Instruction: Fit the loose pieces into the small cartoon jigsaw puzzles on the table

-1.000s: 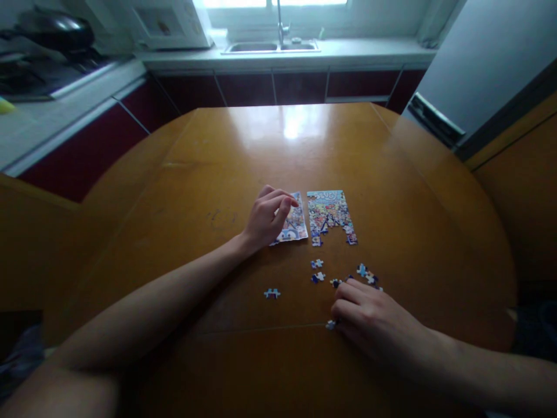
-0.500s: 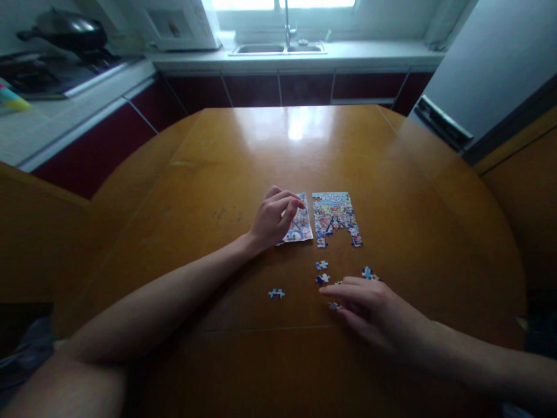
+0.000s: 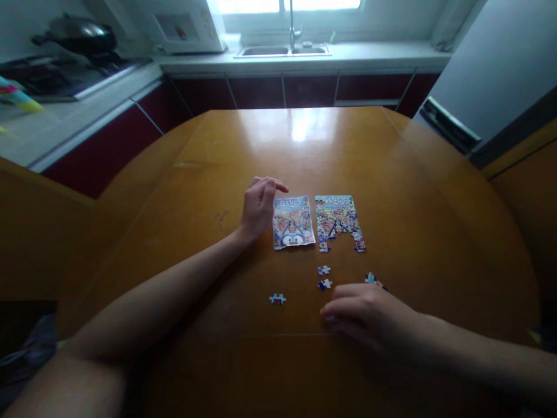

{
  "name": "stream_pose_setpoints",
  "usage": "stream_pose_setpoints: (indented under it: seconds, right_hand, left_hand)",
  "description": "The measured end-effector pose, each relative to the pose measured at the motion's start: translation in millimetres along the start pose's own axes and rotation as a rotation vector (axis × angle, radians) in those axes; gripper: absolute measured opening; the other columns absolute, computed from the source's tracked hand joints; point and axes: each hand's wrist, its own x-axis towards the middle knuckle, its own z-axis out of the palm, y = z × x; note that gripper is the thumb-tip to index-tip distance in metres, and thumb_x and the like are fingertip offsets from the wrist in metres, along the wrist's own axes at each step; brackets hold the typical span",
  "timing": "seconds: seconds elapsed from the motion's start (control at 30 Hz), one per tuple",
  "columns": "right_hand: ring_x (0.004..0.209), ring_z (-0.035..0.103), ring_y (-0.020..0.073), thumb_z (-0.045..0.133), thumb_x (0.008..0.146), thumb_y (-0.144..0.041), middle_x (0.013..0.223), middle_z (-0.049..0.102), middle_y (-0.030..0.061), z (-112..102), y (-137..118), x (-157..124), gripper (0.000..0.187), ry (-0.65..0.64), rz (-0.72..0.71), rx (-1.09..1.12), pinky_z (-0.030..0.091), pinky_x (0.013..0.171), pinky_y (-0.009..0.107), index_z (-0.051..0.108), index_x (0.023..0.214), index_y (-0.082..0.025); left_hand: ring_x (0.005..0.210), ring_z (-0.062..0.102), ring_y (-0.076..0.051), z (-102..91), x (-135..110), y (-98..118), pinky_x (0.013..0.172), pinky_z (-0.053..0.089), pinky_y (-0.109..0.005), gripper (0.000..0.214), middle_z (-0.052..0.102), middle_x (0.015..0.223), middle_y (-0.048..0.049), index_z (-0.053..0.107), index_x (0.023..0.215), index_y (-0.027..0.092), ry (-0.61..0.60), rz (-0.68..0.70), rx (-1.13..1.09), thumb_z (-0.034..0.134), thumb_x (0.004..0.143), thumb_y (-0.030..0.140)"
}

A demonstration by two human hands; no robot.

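Note:
My left hand [image 3: 260, 206] rests at the left edge of a printed picture sheet [image 3: 293, 223], fingers loosely bent, forefinger stretched over its top corner, holding nothing. Right of the sheet lies a partly joined jigsaw puzzle [image 3: 338, 217] with a gap at its bottom middle. Lower down, my right hand [image 3: 359, 307] has thumb and fingers closed on a small puzzle piece [image 3: 333, 318], mostly hidden by the fingertips. Just beyond those fingers are two loose pieces, one pale [image 3: 324, 270] and one dark blue and white [image 3: 324, 284]. More pieces [image 3: 371, 278] show behind the knuckles.
One light blue puzzle piece [image 3: 277, 298] lies apart on the wooden table [image 3: 209, 191]. Past the table are a counter with a sink [image 3: 265, 52], a stove with a wok [image 3: 82, 38] at left and a fridge [image 3: 487, 69] at right.
My left hand has moved left off the picture sheet, uncovering it. My right hand's fingers have drawn together over the piece near the thumb. The view has shifted slightly.

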Motion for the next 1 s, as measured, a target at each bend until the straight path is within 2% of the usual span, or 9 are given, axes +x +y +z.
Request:
stream_pose_setpoints:
  seconds: [0.07,0.17,0.27,0.4,0.57,0.67,0.77,0.9,1.0]
  right_hand:
    - [0.075,0.054,0.0141,0.055,0.094,-0.019,0.089,0.063,0.0047,6,-1,1,0.016,-0.071,-0.100,-0.167,0.041,0.063,0.027,0.071,0.095,-0.020]
    - [0.079,0.051,0.0171,0.055,0.094,-0.020,0.091,0.061,0.0053,10,-5,7,0.014,-0.037,-0.154,-0.374,0.039,0.065,0.030,0.068,0.092,-0.021]
    - [0.077,0.049,0.0170,0.051,0.096,-0.015,0.089,0.061,0.0053,15,-13,25,0.016,0.061,-0.144,-0.441,0.041,0.067,0.031,0.065,0.089,-0.018]
    - [0.078,0.052,0.0201,0.056,0.094,-0.019,0.088,0.061,0.0064,30,-22,64,0.010,0.099,-0.143,-0.551,0.043,0.065,0.033,0.062,0.087,-0.016]
    - [0.081,0.057,0.0226,0.057,0.092,-0.016,0.091,0.063,0.0106,44,-31,99,0.006,-0.001,-0.126,-0.577,0.046,0.064,0.034,0.063,0.092,-0.014]
    - [0.078,0.059,0.0216,0.058,0.090,-0.013,0.090,0.064,0.0099,40,-34,98,0.008,-0.024,-0.102,-0.518,0.047,0.063,0.033,0.063,0.096,-0.014]
    - [0.071,0.058,0.0179,0.058,0.085,-0.008,0.083,0.066,0.0061,24,-30,84,0.011,0.027,-0.075,-0.365,0.047,0.063,0.031,0.065,0.092,-0.015]
    - [0.081,0.063,0.0149,0.054,0.090,-0.012,0.093,0.070,0.0062,-7,-7,59,0.021,0.327,-0.008,0.072,0.051,0.072,0.029,0.072,0.100,-0.018]
    - [0.073,0.066,0.0158,0.064,0.087,-0.023,0.080,0.071,0.0056,-31,16,43,0.012,0.517,0.224,0.355,0.053,0.065,0.031,0.073,0.090,-0.016]
  left_hand:
    - [0.088,0.062,-0.019,-0.2,6,-12,0.086,0.045,-0.036,0.053,0.072,0.088,-0.0037,0.070,0.079,0.022,0.090,-0.084,-0.014,0.030,0.105,0.046]
    - [0.084,0.062,-0.018,1.6,8,-22,0.084,0.045,-0.036,0.054,0.072,0.085,-0.0037,0.070,0.077,0.022,0.141,-0.135,-0.034,0.030,0.105,0.045]
    - [0.086,0.062,-0.018,3.4,6,-22,0.085,0.046,-0.035,0.055,0.072,0.086,-0.0037,0.069,0.077,0.021,0.122,-0.119,-0.018,0.029,0.105,0.046]
    - [0.091,0.062,-0.018,2.9,4,-16,0.087,0.046,-0.036,0.057,0.071,0.089,-0.0046,0.069,0.078,0.021,0.091,-0.079,0.001,0.027,0.105,0.049]
    - [0.092,0.061,-0.020,0.6,2,-13,0.088,0.046,-0.038,0.055,0.070,0.090,-0.0051,0.069,0.079,0.021,0.069,-0.049,-0.016,0.029,0.104,0.050]
    - [0.093,0.060,-0.019,-0.2,1,-12,0.089,0.045,-0.038,0.055,0.070,0.090,-0.0049,0.068,0.078,0.021,0.054,-0.041,-0.011,0.029,0.104,0.049]
    - [0.092,0.060,-0.019,-1.3,0,-7,0.090,0.043,-0.039,0.053,0.069,0.088,-0.0044,0.069,0.077,0.021,0.035,0.013,-0.002,0.030,0.105,0.045]
    - [0.091,0.057,-0.019,-2.5,-5,6,0.089,0.042,-0.039,0.047,0.069,0.089,-0.0035,0.069,0.080,0.022,-0.054,0.106,0.027,0.033,0.105,0.040]
    - [0.090,0.056,-0.019,-1.8,-11,17,0.089,0.042,-0.039,0.043,0.069,0.089,-0.0032,0.069,0.082,0.023,-0.125,0.180,0.027,0.036,0.104,0.037]
